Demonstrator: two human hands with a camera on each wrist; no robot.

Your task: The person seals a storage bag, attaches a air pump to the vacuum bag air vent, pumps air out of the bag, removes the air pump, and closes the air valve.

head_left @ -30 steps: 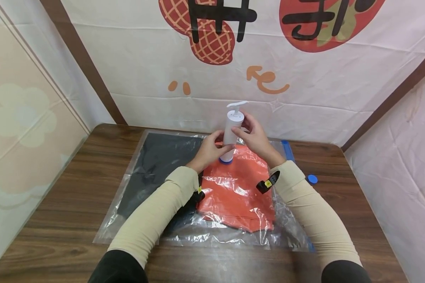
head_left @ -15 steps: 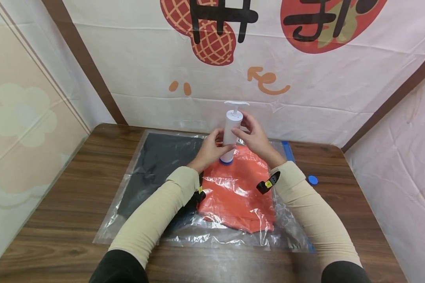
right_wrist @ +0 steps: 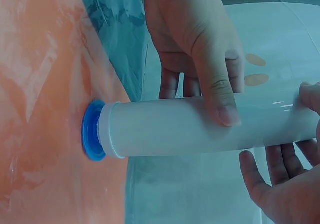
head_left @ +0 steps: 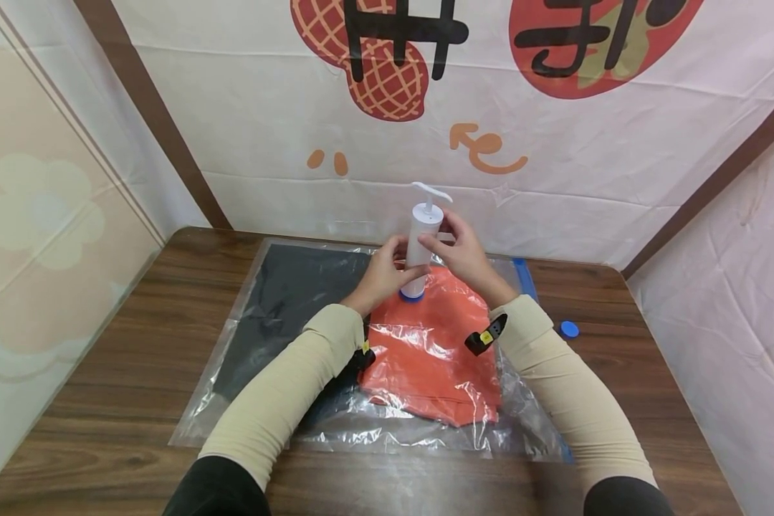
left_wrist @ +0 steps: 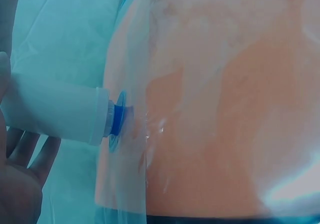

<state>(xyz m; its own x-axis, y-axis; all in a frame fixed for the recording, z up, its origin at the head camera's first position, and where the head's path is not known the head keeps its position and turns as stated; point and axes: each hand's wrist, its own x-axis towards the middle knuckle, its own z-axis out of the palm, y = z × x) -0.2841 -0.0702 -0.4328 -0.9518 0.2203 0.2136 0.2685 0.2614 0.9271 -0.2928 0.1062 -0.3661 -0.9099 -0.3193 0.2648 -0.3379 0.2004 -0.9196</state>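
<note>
A white hand pump [head_left: 419, 247] with a T-shaped handle [head_left: 431, 192] stands on the blue round valve [head_left: 411, 297] of a clear plastic storage bag [head_left: 196, 408]. My left hand [head_left: 382, 278] grips the lower barrel, thumb across its front. Higher up, my right hand [head_left: 469, 259] holds the barrel between thumb and fingers, just under the top cap. In the right wrist view the pump's end ring [right_wrist: 116, 129] sits right at the blue valve [right_wrist: 92, 129]. Inside the bag lie a folded orange cloth [head_left: 426, 373] and a dark grey cloth [head_left: 284, 301].
A small blue cap [head_left: 569, 329] lies on the wooden table [head_left: 122, 351], right of the bag. The bag's blue edge strip [head_left: 524, 276] runs down its right side. A printed fabric sheet [head_left: 264, 122] hangs behind the table.
The pump's T-handle has turned, its right end swinging toward me. My right fingers have shifted slightly round the barrel, while the left hand and the bag stay in place.
</note>
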